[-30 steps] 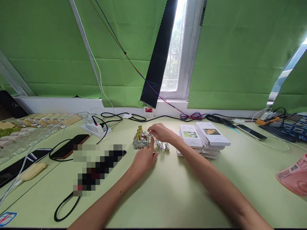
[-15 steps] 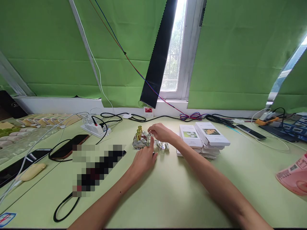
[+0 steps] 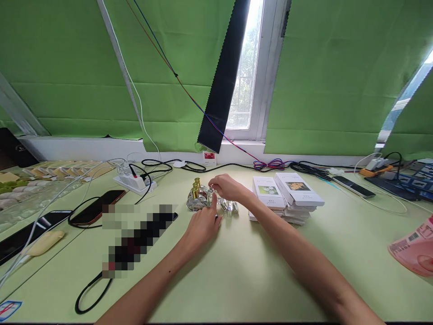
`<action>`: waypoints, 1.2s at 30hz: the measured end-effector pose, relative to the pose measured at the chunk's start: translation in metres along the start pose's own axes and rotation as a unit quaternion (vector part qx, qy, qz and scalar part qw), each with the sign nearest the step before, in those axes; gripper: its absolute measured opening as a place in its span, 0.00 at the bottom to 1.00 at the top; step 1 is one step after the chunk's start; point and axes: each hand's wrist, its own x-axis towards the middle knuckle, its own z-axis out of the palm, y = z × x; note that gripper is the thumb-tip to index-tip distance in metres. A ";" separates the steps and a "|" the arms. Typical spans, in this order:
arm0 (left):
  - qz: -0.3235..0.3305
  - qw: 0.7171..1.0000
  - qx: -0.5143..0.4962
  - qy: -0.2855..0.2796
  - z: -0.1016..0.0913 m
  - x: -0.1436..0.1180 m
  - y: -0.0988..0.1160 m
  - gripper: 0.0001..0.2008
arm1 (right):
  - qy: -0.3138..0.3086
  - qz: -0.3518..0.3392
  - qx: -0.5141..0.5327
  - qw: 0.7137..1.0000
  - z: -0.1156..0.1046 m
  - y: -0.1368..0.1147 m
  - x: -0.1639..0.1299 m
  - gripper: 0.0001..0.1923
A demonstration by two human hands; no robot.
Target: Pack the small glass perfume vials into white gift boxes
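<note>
Several round clear glass bottles with gold necks [image 3: 195, 195] stand together at the middle of the table. At their right side my left hand [image 3: 202, 224] is closed around the lower part of a small glass bottle [image 3: 209, 197], its index finger stretched along it. From above, my right hand [image 3: 226, 186] pinches at the top of that same bottle. What its fingertips hold is too small to make out. Just right of my fingers lie several small shiny clear-and-silver pieces [image 3: 230, 206], perhaps caps, partly hidden by my hands.
Two stacks of white printed boxes [image 3: 299, 192] stand right of my hands, partly behind my right forearm. A power strip [image 3: 135, 183] with cables, phones [image 3: 99, 207] and a blurred dark object [image 3: 138, 241] lie leftward. A pink package [image 3: 414, 248] is at far right.
</note>
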 end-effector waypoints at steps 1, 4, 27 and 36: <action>0.001 1.000 0.001 0.001 0.000 0.000 0.000 0.36 | 0.000 0.001 0.000 1.000 0.000 0.000 0.000 0.16; -0.001 1.000 0.004 -0.001 0.001 0.000 0.000 0.37 | -0.003 0.004 -0.002 1.000 -0.002 -0.002 0.000 0.16; 0.001 1.000 -0.001 0.004 0.001 0.000 0.000 0.36 | -0.008 0.003 -0.008 1.000 -0.001 -0.002 -0.001 0.16; 0.002 1.000 -0.006 0.000 0.001 0.000 -0.001 0.36 | -0.005 0.002 -0.003 1.000 0.000 -0.001 -0.001 0.16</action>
